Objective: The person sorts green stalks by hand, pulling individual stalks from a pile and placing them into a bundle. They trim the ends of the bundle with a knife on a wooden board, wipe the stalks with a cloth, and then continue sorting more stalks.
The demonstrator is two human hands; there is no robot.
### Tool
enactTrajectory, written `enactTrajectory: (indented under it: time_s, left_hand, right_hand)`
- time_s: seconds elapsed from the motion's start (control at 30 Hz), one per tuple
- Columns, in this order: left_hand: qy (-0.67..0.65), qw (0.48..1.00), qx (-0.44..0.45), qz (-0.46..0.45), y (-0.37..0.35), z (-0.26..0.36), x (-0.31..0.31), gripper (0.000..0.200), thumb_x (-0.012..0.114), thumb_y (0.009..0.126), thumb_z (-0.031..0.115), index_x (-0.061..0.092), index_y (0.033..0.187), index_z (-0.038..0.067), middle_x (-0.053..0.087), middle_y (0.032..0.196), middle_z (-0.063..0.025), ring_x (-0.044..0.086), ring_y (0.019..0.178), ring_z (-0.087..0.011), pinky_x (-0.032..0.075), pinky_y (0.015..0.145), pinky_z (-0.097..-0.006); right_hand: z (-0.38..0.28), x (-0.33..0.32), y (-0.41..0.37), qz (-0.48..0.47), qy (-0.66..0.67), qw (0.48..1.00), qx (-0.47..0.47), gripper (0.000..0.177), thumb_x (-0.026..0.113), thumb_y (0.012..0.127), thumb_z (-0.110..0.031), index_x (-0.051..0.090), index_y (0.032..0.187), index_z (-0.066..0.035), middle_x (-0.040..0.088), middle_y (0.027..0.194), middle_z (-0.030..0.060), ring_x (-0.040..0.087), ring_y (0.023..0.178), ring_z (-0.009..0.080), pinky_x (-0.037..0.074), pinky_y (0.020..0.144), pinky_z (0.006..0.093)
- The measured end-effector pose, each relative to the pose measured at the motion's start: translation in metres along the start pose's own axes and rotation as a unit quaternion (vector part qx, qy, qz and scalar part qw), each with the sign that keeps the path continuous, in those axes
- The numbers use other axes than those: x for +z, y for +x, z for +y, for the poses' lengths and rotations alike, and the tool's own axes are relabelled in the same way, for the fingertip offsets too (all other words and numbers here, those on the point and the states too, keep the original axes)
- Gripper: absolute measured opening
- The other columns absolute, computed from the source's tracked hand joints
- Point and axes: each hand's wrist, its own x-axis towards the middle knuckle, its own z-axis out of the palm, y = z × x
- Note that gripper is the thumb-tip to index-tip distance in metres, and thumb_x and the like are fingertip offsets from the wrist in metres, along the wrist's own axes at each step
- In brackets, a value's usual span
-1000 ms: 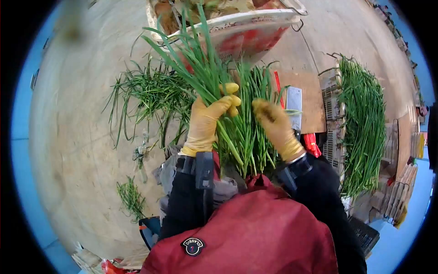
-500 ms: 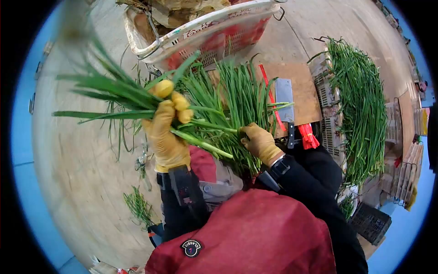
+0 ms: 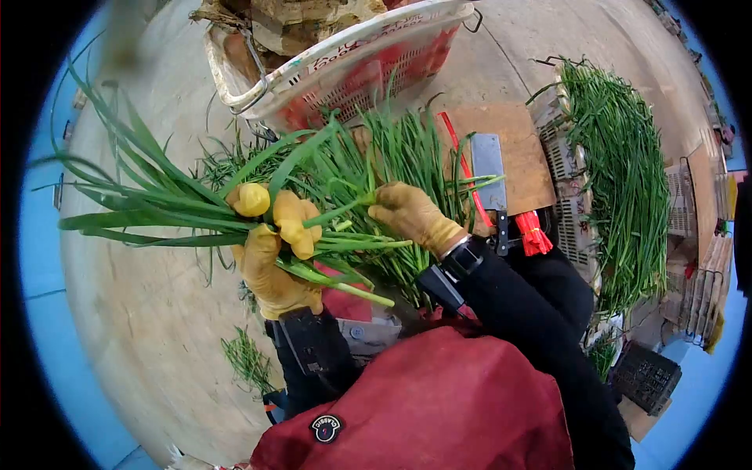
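My left hand (image 3: 278, 254), in a yellow glove, is closed round a bunch of long green stalks (image 3: 157, 211). Their leaves fan out to the left and their pale ends point right. My right hand (image 3: 415, 215), also gloved, pinches a single green stalk (image 3: 341, 210) near its end, just right of the bunch. Under and beyond my hands lies a pile of similar greens (image 3: 407, 149). To the right of the pile, a cleaver (image 3: 489, 168) with a black handle rests on a brown board (image 3: 529, 157), beside a red strip (image 3: 462, 160).
A white and red basket (image 3: 376, 59) stands at the top. On the right, a pale crate (image 3: 560, 145) is heaped with greens (image 3: 619, 180). Red ties (image 3: 533, 235) lie by the board's near edge. Loose greens (image 3: 247, 360) lie on the floor at lower left.
My right hand has moved up and left from the pile, now with a stalk in its fingers. My left hand has shifted slightly left and down with its bunch.
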Motion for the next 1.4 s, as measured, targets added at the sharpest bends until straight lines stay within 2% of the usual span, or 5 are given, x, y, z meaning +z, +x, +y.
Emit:
enactTrajectory:
  time_s: [0.27,0.63,0.93,1.27,1.4]
  left_hand:
    - [0.052,0.987,-0.023,0.152,0.008,-0.012,-0.038,0.038,0.059,0.094,0.013,0.054,0.131,0.004,0.051,0.138,-0.0174,0.049,0.07,-0.0098,0.05,0.064,-0.0226]
    - [0.062,0.964,-0.19,0.176,0.012,-0.036,-0.032,0.035,0.058,0.09,0.003,0.056,0.126,0.0,0.064,0.119,-0.0164,0.063,0.107,-0.0243,0.053,0.088,-0.0376]
    - [0.112,0.951,-0.207,0.203,0.011,-0.047,-0.048,0.029,0.061,0.091,0.007,0.058,0.12,0.001,0.065,0.113,-0.0171,0.065,0.095,-0.0228,0.055,0.082,-0.0363]
    - [0.048,0.955,-0.156,0.246,0.009,-0.011,-0.047,0.03,0.054,0.099,0.024,0.057,0.125,0.01,0.054,0.076,0.005,0.049,0.062,-0.0058,0.049,0.064,-0.0266]
    - [-0.191,0.978,-0.08,0.034,0.014,0.023,-0.048,0.036,0.046,0.102,0.021,0.046,0.132,0.002,0.05,0.076,0.0036,0.046,0.061,-0.006,0.039,0.061,-0.0247]
  right_hand:
    - [-0.036,-0.068,0.004,0.068,0.288,0.951,0.088,0.024,0.072,0.086,-0.018,0.07,0.099,0.003,0.066,0.096,0.0054,0.06,0.085,0.0109,0.048,0.076,0.0262]
    - [-0.034,-0.052,-0.027,0.091,-0.013,0.995,-0.023,0.029,0.074,0.077,-0.029,0.068,0.088,-0.003,0.064,0.083,0.0145,0.063,0.08,0.033,0.05,0.07,0.0392]
    - [-0.043,-0.034,-0.047,0.108,-0.092,0.981,-0.13,0.022,0.078,0.073,-0.019,0.067,0.086,-0.005,0.062,0.079,0.0114,0.061,0.074,0.0306,0.049,0.064,0.0372]
    - [-0.038,-0.022,-0.067,-0.168,-0.191,0.963,0.087,0.054,0.071,0.076,-0.017,0.055,0.128,-0.017,0.058,0.113,0.0152,0.059,0.102,0.0361,0.049,0.084,0.0436]
    - [-0.003,-0.012,-0.078,-0.123,-0.2,0.969,0.082,0.049,0.07,0.077,-0.015,0.058,0.125,-0.015,0.06,0.113,0.0144,0.059,0.105,0.0353,0.05,0.087,0.0425]
